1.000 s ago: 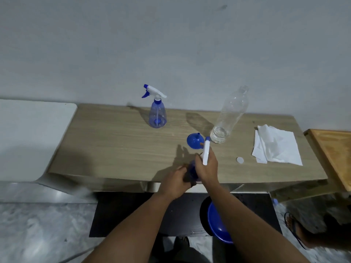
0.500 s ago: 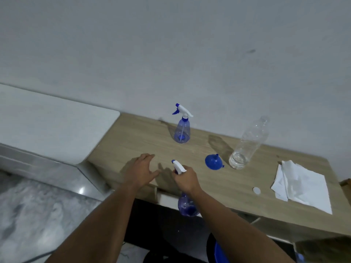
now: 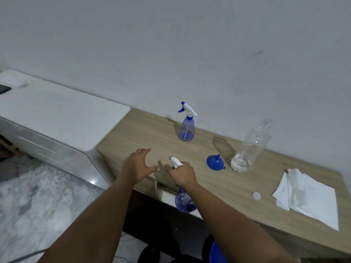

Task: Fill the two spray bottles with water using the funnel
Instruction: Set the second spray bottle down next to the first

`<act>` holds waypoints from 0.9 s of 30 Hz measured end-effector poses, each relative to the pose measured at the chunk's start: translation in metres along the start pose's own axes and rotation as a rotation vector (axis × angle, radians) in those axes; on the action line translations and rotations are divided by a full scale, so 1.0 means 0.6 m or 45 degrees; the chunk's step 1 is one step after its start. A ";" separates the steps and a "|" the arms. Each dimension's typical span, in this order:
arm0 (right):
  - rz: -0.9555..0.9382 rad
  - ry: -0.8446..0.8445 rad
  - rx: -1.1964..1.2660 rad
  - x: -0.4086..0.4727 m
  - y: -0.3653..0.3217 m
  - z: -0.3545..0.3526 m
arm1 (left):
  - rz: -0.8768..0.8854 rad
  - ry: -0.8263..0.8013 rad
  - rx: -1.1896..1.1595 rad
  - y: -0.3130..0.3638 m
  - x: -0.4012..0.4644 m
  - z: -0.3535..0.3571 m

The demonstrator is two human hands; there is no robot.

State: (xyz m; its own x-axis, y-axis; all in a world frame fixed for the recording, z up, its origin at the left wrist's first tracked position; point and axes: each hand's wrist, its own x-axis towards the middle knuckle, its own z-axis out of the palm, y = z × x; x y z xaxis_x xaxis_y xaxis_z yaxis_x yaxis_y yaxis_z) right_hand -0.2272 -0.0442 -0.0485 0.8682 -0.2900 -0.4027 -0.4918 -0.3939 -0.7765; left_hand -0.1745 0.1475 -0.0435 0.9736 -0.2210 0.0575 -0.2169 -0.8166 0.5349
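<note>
Right hand (image 3: 182, 173): grips white trigger head of translucent blue plastic spray bottle (image 3: 185, 201)
Left hand (image 3: 138, 166): fingers spread, holding nothing, above wooden bench (image 3: 218, 188)

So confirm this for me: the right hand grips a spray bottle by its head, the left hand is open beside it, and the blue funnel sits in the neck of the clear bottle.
Wrong on the funnel. In the head view the blue funnel lies on the table beside the clear bottle, not in its neck. The rest holds: the right hand grips a spray bottle by its head, and the left hand is open beside it.
</note>
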 end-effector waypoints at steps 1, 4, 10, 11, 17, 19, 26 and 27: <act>-0.004 -0.002 -0.005 0.002 0.000 0.002 | -0.008 0.012 -0.017 -0.002 -0.001 0.001; -0.016 0.009 -0.013 -0.003 -0.008 0.005 | -0.016 0.031 -0.049 -0.007 -0.003 0.001; -0.012 0.030 -0.019 -0.001 -0.001 0.008 | -0.064 -0.006 -0.079 -0.005 -0.008 0.005; -0.018 0.040 -0.009 0.002 -0.002 0.008 | -0.084 -0.039 -0.098 -0.007 -0.008 0.008; -0.159 0.093 0.314 0.034 -0.050 -0.007 | -0.245 -0.561 -0.385 0.014 -0.005 0.025; -0.258 0.142 0.415 0.048 -0.083 -0.017 | -0.200 -0.576 -0.394 0.031 0.008 0.020; -0.517 0.187 0.524 0.100 -0.212 -0.040 | -0.079 -0.426 -0.752 0.102 0.086 -0.047; -0.537 0.214 0.507 0.110 -0.226 -0.040 | -0.076 -0.399 -0.759 0.107 0.101 -0.058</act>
State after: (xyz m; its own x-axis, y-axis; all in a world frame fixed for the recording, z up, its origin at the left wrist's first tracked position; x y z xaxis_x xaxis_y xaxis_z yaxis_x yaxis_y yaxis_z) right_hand -0.1048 -0.0308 0.0415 0.9444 -0.3267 0.0366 -0.0161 -0.1572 -0.9874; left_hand -0.1271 0.0999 0.0235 0.8966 -0.4021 -0.1857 0.0006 -0.4181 0.9084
